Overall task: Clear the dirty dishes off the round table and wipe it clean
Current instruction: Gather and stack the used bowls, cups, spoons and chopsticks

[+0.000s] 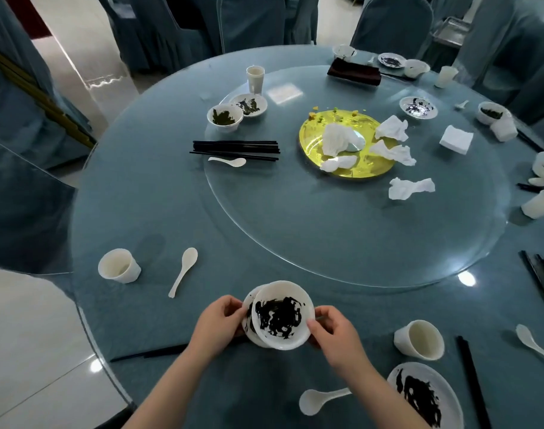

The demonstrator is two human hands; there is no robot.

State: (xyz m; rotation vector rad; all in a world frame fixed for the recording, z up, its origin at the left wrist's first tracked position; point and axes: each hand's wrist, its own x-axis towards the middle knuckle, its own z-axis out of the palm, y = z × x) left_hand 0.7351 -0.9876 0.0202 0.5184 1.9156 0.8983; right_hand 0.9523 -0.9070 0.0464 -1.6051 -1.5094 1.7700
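Observation:
A white bowl smeared with black sauce sits tilted on a small white plate at the near edge of the round table. My left hand grips the plate's left rim. My right hand pinches the bowl's right rim. Around them lie a white cup, a white spoon, another cup, a spoon and a dirty plate.
The glass turntable carries black chopsticks, two dirty dishes, a cup, a yellow plate and crumpled napkins. More bowls, cups and chopsticks line the far and right edges. Covered chairs ring the table.

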